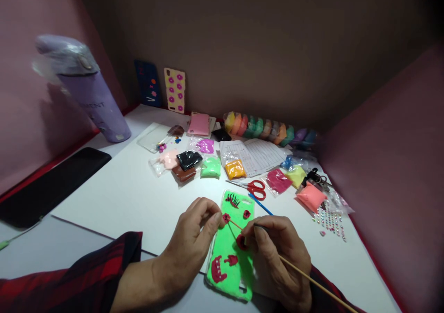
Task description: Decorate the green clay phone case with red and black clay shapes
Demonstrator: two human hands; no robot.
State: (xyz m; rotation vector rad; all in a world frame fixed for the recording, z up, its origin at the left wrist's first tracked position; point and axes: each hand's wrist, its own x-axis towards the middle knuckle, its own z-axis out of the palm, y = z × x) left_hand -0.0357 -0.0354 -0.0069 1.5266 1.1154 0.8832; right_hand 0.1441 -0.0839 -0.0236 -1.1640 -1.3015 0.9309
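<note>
A phone case (227,246) covered in bright green clay lies in front of me, bearing dark red clay shapes. My left hand (192,239) is closed, its thumb and index fingertips together at the case's left edge, beside a small red clay flower (226,218). Whether they pinch the flower or the case is hidden. In my right hand (282,253) is a thin wooden skewer (312,280), held like a pen, its tip at that flower. Another red flower (246,214) sits near the upper right. A toothed red mouth shape (218,270) is at the lower end.
Red-handled scissors (256,189) and a blue stick tool (262,205) lie just beyond the case. Several clay packets, including an orange one (235,169), spread behind. A purple bottle (95,95) and a black phone (52,183) are left; gem stickers (329,225) lie right.
</note>
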